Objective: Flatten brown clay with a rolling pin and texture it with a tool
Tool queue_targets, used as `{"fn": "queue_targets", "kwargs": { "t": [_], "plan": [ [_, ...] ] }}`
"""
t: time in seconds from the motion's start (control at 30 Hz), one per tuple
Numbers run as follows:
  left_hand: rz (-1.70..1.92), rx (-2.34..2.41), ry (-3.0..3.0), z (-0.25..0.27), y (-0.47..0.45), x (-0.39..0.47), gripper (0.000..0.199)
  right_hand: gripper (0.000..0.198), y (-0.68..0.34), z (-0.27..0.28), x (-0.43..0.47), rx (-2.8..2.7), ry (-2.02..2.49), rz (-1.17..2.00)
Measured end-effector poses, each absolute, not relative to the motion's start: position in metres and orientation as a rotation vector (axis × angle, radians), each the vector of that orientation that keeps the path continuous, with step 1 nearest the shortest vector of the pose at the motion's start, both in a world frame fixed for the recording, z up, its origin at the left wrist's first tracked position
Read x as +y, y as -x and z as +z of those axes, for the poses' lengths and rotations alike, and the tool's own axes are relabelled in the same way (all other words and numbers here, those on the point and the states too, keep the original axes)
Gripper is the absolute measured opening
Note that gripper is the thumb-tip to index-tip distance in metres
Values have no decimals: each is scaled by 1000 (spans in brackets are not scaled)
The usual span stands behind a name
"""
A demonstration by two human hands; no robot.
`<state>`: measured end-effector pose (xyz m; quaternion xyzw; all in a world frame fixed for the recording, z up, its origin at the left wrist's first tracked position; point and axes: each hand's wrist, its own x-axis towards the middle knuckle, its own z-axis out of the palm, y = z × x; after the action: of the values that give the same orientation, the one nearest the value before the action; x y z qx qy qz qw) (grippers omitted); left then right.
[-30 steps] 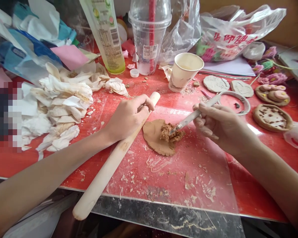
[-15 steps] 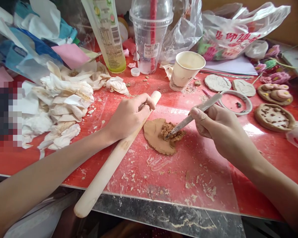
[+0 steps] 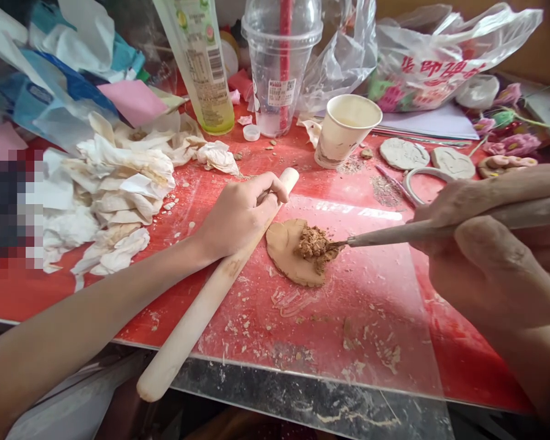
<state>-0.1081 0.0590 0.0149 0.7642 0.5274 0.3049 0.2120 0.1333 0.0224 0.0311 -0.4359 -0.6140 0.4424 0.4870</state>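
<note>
Clay disc (image 3: pixel 286 250) lies flat on the clear sheet (image 3: pixel 371 318) covering the red table (image 3: pixel 476 366), with a crumbled clay heap (image 3: pixel 315 244) on its right half. I see the left hand (image 3: pixel 238 214) with fingers curled closed around the rolling pin (image 3: pixel 211 293), just left of the disc, the pin's shaft near its edge. The right hand (image 3: pixel 490 256), close to the camera, grips a modelling tool (image 3: pixel 407 232); its tip touches the heap. A paper cup (image 3: pixel 346 128) stands behind.
</note>
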Motion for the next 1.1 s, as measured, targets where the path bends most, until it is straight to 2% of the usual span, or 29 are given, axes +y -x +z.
{"fn": "queue_targets", "kwargs": {
  "t": [0.1, 0.27, 0.43, 0.5, 0.57, 0.7, 0.77, 1.1],
  "plan": [
    [846, 1467, -2117, 14, 108, 59, 18, 8, -130, 32, 27, -1600, 853, 1000],
    [845, 1470, -2118, 15, 108, 59, 17, 20, -132, 33, 34, -2053, 766, 1040],
    [846, 1466, -2104, 16, 108, 59, 16, 20, -139, 43, 38, -2376, 640, 1102],
    [841, 1463, -2095, 16, 108, 59, 16, 15, -135, 47, 35, -2469, 562, 1067],
    [835, 1463, -2094, 16, 108, 59, 16, 12, -128, 47, 27, -2588, 490, 928],
    [828, 1461, -2086, 18, 107, 59, 15, 27, -109, 34, 5, -2718, 307, 265],
    [822, 1462, -2077, 18, 107, 59, 15, 28, -103, 26, -3, -2714, 260, 111],
    [848, 1458, -2090, 16, 107, 59, 16, 31, -102, 16, -11, -2720, 222, 173]
  ]
}}
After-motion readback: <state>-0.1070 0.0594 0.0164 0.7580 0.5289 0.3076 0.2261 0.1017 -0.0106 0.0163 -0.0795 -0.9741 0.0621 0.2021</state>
